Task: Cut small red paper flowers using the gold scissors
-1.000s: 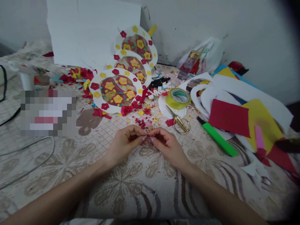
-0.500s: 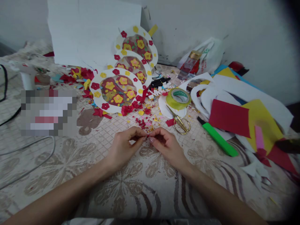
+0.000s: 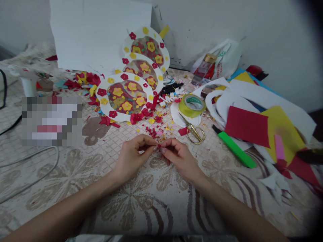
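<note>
Both forearms reach in from the lower edge and converge at centre, wrists low over the patterned cloth (image 3: 156,201). The left hand (image 3: 132,158) is curled, thumb and forefinger pinched on a tiny red paper scrap (image 3: 158,146); the right hand (image 3: 179,158) mirrors it, fingertips closed on the same scrap from the opposite side, so the scrap sits between the two hands, just above the cloth. Loose red and yellow paper bits (image 3: 157,129) lie just beyond the fingertips. Farther back: three flower-decorated paper rings (image 3: 124,97), a roll of tape (image 3: 191,105), gold-handled scissors (image 3: 194,131), a green marker (image 3: 236,149), red and yellow paper sheets (image 3: 247,127).
</note>
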Motion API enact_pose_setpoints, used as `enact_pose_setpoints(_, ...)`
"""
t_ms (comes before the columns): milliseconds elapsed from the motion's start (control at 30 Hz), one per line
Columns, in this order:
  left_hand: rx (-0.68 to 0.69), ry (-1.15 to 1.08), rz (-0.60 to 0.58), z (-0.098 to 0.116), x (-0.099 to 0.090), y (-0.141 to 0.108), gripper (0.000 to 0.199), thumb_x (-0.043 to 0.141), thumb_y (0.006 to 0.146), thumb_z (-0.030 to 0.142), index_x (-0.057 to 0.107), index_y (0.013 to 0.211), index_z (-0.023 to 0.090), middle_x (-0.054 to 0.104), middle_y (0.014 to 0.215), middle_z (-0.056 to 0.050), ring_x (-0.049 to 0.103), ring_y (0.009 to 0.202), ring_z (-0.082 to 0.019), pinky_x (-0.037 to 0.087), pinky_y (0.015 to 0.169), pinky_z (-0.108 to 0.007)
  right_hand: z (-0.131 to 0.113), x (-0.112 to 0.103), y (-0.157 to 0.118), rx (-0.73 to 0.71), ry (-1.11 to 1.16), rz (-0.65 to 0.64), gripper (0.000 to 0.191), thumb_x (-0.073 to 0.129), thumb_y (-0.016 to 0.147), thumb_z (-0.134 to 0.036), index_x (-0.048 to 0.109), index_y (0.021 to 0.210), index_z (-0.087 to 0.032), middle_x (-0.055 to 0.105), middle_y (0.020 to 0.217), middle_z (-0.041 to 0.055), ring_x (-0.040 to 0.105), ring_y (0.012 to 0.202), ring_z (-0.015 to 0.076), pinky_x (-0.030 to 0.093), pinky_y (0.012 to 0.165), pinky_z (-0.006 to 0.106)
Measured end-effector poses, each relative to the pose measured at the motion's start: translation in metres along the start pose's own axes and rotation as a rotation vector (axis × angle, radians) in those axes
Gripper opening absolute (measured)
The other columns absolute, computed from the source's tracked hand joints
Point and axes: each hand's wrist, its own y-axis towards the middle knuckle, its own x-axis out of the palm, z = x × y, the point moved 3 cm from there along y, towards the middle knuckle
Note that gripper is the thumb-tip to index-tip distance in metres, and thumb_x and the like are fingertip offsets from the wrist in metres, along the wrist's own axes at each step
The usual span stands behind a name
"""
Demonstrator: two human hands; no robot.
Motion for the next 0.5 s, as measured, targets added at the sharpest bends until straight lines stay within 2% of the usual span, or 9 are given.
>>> enact_pose_setpoints(267, -0.069, -0.160, -0.011, -0.0031, -0.0010, 0.0040, 0.015, 0.067, 0.072, 0.021, 0.058, 0.082, 0.015, 0.065, 0.079, -0.003, 0.062, 0.074, -0.014, 0.049, 0.069, -0.026, 0.0050, 0.0017, 0.0003, -0.003, 0.042, -0.035, 0.012, 0.059, 0.078, -0.029, 0.052, 0.081, -0.019, 0.054, 0.060, -0.0041, 0.046, 0.049, 0.0087, 0.037, 0.045, 0.022)
enact_pose_setpoints(500, -0.171, -0.328, -0.082, -0.0094, -0.0030, 0.0098, 0.021, 0.069, 0.070, 0.020, 0.058, 0.087, 0.014, 0.060, 0.080, -0.001, 0.057, 0.070, -0.012, 0.047, 0.064, -0.024, 0.0069, 0.0011, -0.0001, -0.025, 0.120, -0.049, 0.013, 0.059, 0.080, -0.031, 0.056, 0.085, -0.019, 0.056, 0.061, -0.0032, 0.047, 0.049, 0.0084, 0.037, 0.046, 0.021)
